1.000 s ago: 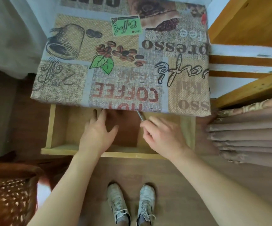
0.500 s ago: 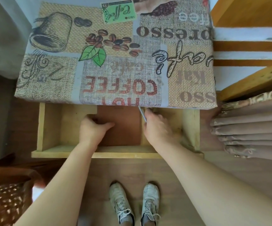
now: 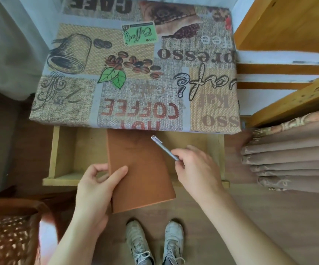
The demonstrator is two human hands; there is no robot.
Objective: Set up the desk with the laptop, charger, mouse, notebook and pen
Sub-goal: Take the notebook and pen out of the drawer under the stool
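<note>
At centre frame the left hand [image 3: 95,190] is gripping the brown notebook [image 3: 139,169] over the open drawer [image 3: 68,150], the right hand [image 3: 195,169] pinching the pen [image 3: 163,147]; she should be lifting both clear before turning to the bench [image 3: 135,73].

Half a second before, both our hands were down in the drawer [image 3: 65,150]; since then we lifted them out. Our left hand [image 3: 95,186] brought up the brown notebook [image 3: 139,173], thumb on its cover, its near end out past the drawer's front edge. Our right hand [image 3: 195,167] raised the silver pen [image 3: 164,148], seemingly pinched between thumb and fingertips.
</note>
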